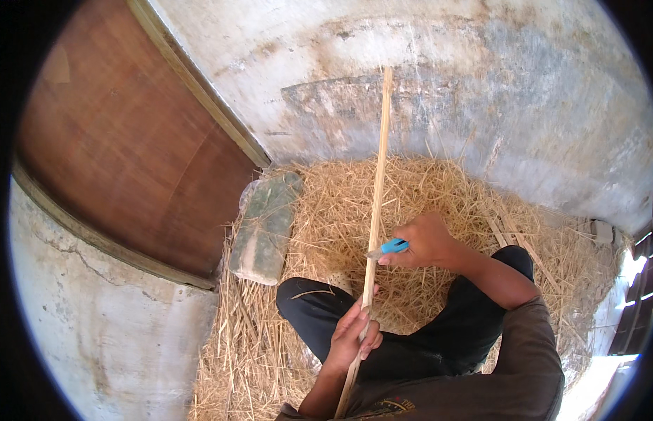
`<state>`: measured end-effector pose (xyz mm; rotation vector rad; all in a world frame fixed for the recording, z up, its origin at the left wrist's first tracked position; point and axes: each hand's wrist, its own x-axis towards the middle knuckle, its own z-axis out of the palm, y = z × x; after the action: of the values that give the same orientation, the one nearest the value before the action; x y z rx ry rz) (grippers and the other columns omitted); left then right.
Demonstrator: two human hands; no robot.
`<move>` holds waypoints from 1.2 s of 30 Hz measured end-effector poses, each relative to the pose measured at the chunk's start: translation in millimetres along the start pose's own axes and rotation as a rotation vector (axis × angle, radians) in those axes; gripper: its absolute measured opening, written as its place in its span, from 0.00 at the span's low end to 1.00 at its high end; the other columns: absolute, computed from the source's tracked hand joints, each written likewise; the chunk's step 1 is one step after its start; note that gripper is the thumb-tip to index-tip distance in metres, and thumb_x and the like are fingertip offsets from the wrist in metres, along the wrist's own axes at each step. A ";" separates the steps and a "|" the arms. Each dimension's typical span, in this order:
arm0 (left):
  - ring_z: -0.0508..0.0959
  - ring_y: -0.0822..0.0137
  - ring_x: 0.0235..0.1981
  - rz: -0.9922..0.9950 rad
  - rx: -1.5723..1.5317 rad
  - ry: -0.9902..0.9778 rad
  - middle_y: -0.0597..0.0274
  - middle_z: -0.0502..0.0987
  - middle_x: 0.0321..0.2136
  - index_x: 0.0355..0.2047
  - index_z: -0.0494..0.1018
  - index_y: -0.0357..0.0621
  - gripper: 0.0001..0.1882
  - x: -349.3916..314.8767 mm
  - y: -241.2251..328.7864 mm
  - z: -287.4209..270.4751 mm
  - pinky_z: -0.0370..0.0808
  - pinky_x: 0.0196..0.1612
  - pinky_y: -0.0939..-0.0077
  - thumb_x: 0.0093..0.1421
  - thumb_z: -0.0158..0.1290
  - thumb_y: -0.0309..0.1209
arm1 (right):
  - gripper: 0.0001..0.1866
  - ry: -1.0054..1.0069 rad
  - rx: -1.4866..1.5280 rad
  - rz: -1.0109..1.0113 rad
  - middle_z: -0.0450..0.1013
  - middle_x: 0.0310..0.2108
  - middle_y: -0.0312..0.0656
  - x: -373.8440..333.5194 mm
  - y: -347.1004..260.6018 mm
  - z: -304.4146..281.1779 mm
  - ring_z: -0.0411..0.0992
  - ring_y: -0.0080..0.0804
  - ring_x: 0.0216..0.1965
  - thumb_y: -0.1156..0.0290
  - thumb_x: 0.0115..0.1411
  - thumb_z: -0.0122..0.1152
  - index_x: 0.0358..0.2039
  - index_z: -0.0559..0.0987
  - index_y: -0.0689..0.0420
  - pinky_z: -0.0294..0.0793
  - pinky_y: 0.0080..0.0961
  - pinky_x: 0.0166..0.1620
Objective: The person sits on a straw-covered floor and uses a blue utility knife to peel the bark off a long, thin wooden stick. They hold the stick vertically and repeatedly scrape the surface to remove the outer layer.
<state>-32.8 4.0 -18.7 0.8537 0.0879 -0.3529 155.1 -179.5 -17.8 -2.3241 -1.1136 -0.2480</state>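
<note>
"Straw (326, 203) covers the floor below a stained wall (452, 42), with a stone slab (263, 231) to the left. Where's the stick (380, 161)?"

"Seen from the head camera, it slants up from the lower edge, its far end in front of the wall. I can't tell whether it touches."

"And the hands?"

"Left hand (354, 333) is wrapped around the stick's nearer part. Right hand (421, 238) grips a blue knife (394, 245), its blade (373, 255) across the wood farther up."

"Any advice?"

"I'd lay the blade nearly flat, so it shaves rather than digs, and push short strokes away from the left hand. A firm left grip matters too: that long free end could swing."
</note>
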 end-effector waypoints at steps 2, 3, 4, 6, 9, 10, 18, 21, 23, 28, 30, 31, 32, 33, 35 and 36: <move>0.56 0.81 0.11 0.019 0.377 0.127 0.72 0.57 0.12 0.67 0.47 0.45 0.27 -2.2 5.3 10.2 0.58 0.20 0.87 0.70 0.38 0.34 | 0.33 0.030 -0.027 -0.005 0.62 0.06 0.38 1.8 2.9 3.2 0.65 0.36 0.09 0.31 0.47 0.58 0.10 0.72 0.51 0.61 0.32 0.15; 0.57 0.82 0.12 0.028 0.566 0.190 0.73 0.58 0.13 0.67 0.47 0.44 0.27 -4.0 7.3 14.9 0.58 0.20 0.89 0.70 0.39 0.33 | 0.33 0.045 -0.040 -0.008 0.62 0.06 0.38 3.5 5.6 4.9 0.65 0.36 0.08 0.31 0.46 0.58 0.10 0.72 0.51 0.61 0.32 0.15; 0.56 0.83 0.13 0.049 0.590 0.197 0.74 0.58 0.14 0.67 0.47 0.43 0.27 -6.6 5.6 17.3 0.58 0.20 0.89 0.70 0.39 0.32 | 0.34 0.067 -0.045 0.024 0.63 0.06 0.38 7.0 10.3 4.4 0.66 0.37 0.09 0.29 0.46 0.57 0.10 0.73 0.52 0.62 0.33 0.16; 0.56 0.85 0.15 0.089 0.638 0.212 0.75 0.58 0.16 0.66 0.48 0.42 0.28 -11.6 0.6 19.7 0.57 0.21 0.91 0.69 0.41 0.31 | 0.37 0.110 -0.054 0.090 0.65 0.08 0.40 13.9 19.4 2.5 0.68 0.39 0.11 0.26 0.45 0.53 0.12 0.75 0.53 0.64 0.34 0.17; 0.59 0.85 0.19 0.093 0.651 0.240 0.74 0.60 0.18 0.66 0.50 0.41 0.27 -10.6 3.8 16.0 0.58 0.22 0.89 0.68 0.42 0.30 | 0.34 0.048 -0.005 0.065 0.62 0.05 0.38 7.2 4.5 9.4 0.65 0.36 0.09 0.31 0.47 0.58 0.09 0.72 0.51 0.61 0.32 0.14; 0.60 0.84 0.19 0.120 0.736 0.263 0.73 0.62 0.18 0.65 0.51 0.40 0.27 -11.0 2.7 14.0 0.60 0.23 0.88 0.68 0.42 0.31 | 0.33 0.081 0.004 0.036 0.62 0.05 0.38 8.3 3.4 10.8 0.65 0.36 0.09 0.31 0.47 0.58 0.09 0.73 0.51 0.62 0.32 0.14; 0.75 0.67 0.20 0.192 1.153 0.317 0.47 0.75 0.22 0.62 0.56 0.38 0.25 -12.6 6.9 23.5 0.71 0.27 0.73 0.66 0.44 0.30 | 0.34 0.197 -0.064 0.100 0.62 0.05 0.37 16.8 28.7 16.7 0.64 0.33 0.08 0.31 0.48 0.57 0.10 0.74 0.52 0.62 0.30 0.15; 0.76 0.55 0.17 0.186 1.277 0.373 0.45 0.72 0.17 0.62 0.57 0.39 0.25 -11.3 12.5 29.3 0.72 0.24 0.68 0.65 0.45 0.29 | 0.35 0.049 -0.066 -0.021 0.62 0.05 0.37 14.6 6.3 9.0 0.63 0.33 0.08 0.30 0.48 0.55 0.10 0.73 0.53 0.61 0.30 0.15; 0.76 0.50 0.16 0.200 1.319 0.381 0.45 0.71 0.15 0.62 0.57 0.39 0.26 -15.5 14.5 32.6 0.71 0.22 0.66 0.64 0.45 0.29 | 0.36 0.180 -0.101 0.025 0.61 0.05 0.36 24.0 25.8 8.9 0.62 0.33 0.08 0.29 0.48 0.53 0.10 0.72 0.52 0.60 0.30 0.14; 0.75 0.50 0.15 0.207 1.313 0.366 0.46 0.70 0.13 0.62 0.57 0.41 0.27 -16.2 15.4 37.0 0.71 0.21 0.66 0.64 0.46 0.28 | 0.38 0.249 -0.208 0.093 0.59 0.05 0.34 33.1 58.8 6.3 0.61 0.31 0.07 0.26 0.50 0.47 0.09 0.70 0.51 0.60 0.29 0.14; 0.75 0.51 0.14 0.224 1.292 0.343 0.47 0.69 0.12 0.63 0.57 0.41 0.27 -18.0 12.5 36.4 0.71 0.20 0.66 0.64 0.47 0.28 | 0.39 0.173 -0.249 0.175 0.58 0.04 0.33 39.8 65.2 1.0 0.62 0.30 0.08 0.26 0.52 0.44 0.09 0.70 0.52 0.61 0.29 0.14; 0.75 0.52 0.14 0.227 1.281 0.333 0.48 0.69 0.12 0.63 0.56 0.41 0.27 -21.4 10.6 35.2 0.70 0.20 0.67 0.63 0.47 0.28 | 0.40 0.175 -0.265 0.288 0.59 0.05 0.33 46.8 75.6 -5.7 0.62 0.29 0.09 0.26 0.53 0.42 0.09 0.70 0.52 0.61 0.30 0.15; 0.75 0.53 0.13 0.206 1.271 0.316 0.48 0.69 0.12 0.63 0.56 0.42 0.27 -26.7 7.5 34.3 0.70 0.20 0.67 0.63 0.47 0.28 | 0.40 0.172 -0.272 0.404 0.59 0.05 0.33 52.0 89.4 -12.9 0.62 0.29 0.09 0.26 0.54 0.40 0.10 0.71 0.53 0.62 0.30 0.15; 0.75 0.53 0.13 0.195 1.257 0.294 0.48 0.69 0.12 0.63 0.56 0.42 0.28 -28.8 4.4 33.8 0.70 0.20 0.68 0.63 0.47 0.29 | 0.41 0.174 -0.259 0.460 0.61 0.06 0.34 53.0 101.6 -22.4 0.63 0.29 0.10 0.25 0.54 0.39 0.11 0.72 0.53 0.63 0.31 0.16; 0.75 0.54 0.13 0.159 1.249 0.260 0.49 0.69 0.12 0.63 0.56 0.42 0.28 -32.6 1.7 33.1 0.70 0.20 0.68 0.63 0.48 0.29 | 0.42 0.175 -0.250 0.594 0.64 0.09 0.36 57.3 128.2 -40.7 0.66 0.31 0.13 0.25 0.54 0.38 0.13 0.75 0.54 0.66 0.33 0.19; 0.75 0.55 0.12 0.123 1.249 0.251 0.49 0.69 0.12 0.63 0.56 0.42 0.28 -36.3 0.7 34.2 0.70 0.20 0.69 0.63 0.48 0.29 | 0.42 0.164 -0.252 0.673 0.66 0.10 0.38 60.8 143.3 -45.5 0.68 0.33 0.15 0.25 0.54 0.38 0.14 0.77 0.55 0.68 0.34 0.21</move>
<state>-68.8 -11.5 12.2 2.1297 0.0387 -0.1504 306.7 -236.9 -13.1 -2.6889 -0.1916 -0.3228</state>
